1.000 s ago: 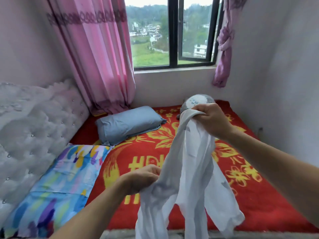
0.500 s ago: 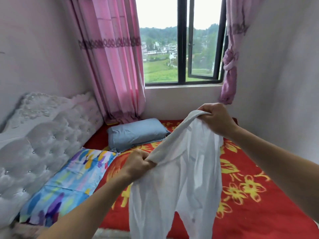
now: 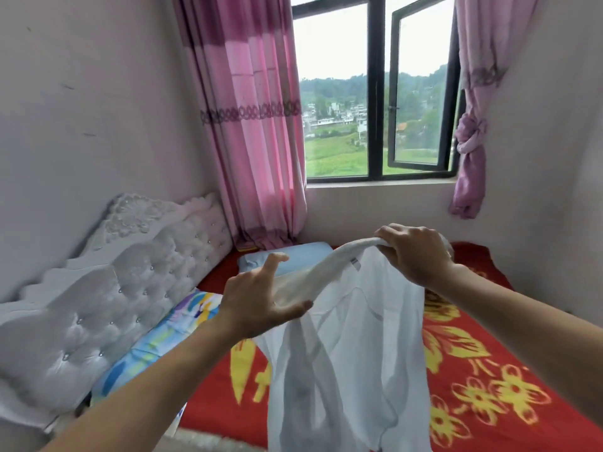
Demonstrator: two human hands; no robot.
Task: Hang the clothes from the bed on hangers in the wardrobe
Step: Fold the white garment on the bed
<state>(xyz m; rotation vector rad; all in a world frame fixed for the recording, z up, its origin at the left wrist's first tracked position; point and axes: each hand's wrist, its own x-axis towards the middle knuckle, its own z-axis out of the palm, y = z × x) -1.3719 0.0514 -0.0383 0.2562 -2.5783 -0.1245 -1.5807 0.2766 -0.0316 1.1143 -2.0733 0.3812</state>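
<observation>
A white garment (image 3: 352, 353) hangs in front of me over the bed with the red and yellow flowered blanket (image 3: 489, 370). My right hand (image 3: 414, 252) is shut on its top edge, knuckles up, at chest height. My left hand (image 3: 257, 298) is lower and to the left, fingers spread apart, with the garment's rolled edge lying against its palm and thumb. The body of the garment drops down to the bottom of the frame. No wardrobe or hanger is in view.
A grey-blue pillow (image 3: 303, 256) lies at the bed's far end and a multicoloured pillow (image 3: 163, 340) lies by the white tufted headboard (image 3: 114, 288) on the left. A pink curtain (image 3: 257, 125) and an open window (image 3: 375, 93) stand ahead; walls close in on both sides.
My view has tilted up toward the window. My left hand has loosened from a closed grip to spread fingers. My right hand keeps its hold on the garment's top edge.
</observation>
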